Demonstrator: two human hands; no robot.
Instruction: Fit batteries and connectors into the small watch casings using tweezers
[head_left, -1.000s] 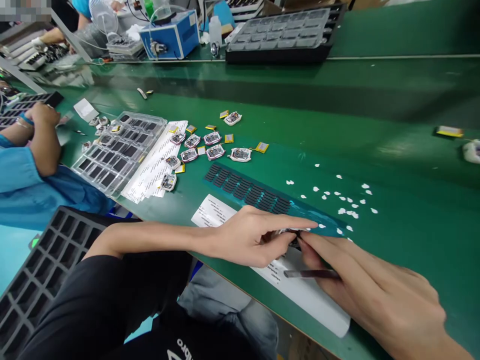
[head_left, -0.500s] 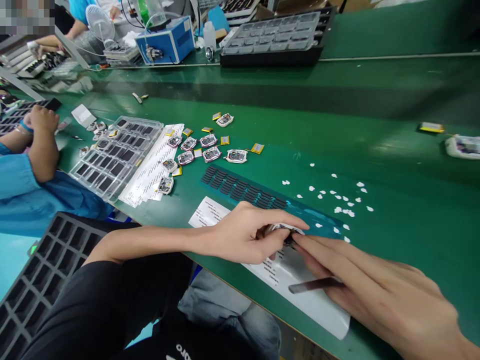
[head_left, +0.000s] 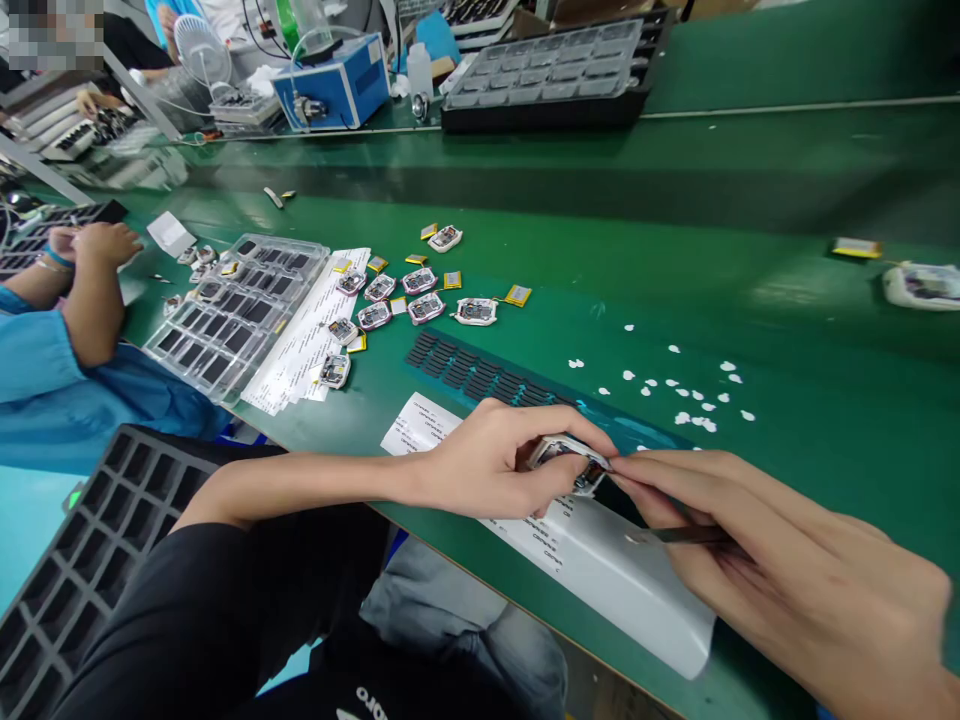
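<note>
My left hand (head_left: 495,460) is closed around a white watch-like casing (head_left: 553,450) with electronic parts exposed inside, tilted above the table. Thumb and index finger press on its sides. The fingers of my right hand (head_left: 780,560) are pinched together at the casing's right edge; anything tiny between the fingertips is hidden. Tucked in the same hand is a flat metal tool (head_left: 694,535), its squared end sticking out to the left. Below both hands lies a white printed sheet (head_left: 630,580). A teal strip of black stickers (head_left: 487,380) lies just behind my left hand.
Several open casings (head_left: 426,307) with yellow batteries (head_left: 517,295) lie left of centre. White paper bits (head_left: 701,424) are scattered behind my right hand. A clear compartment tray (head_left: 240,310) stands by a co-worker's arm (head_left: 97,300). A black tray (head_left: 97,540) is at lower left.
My right hand has shifted slightly right, and the metal tool has swung up closer to level. The casing in my left hand is tipped so that more of its inside shows.
</note>
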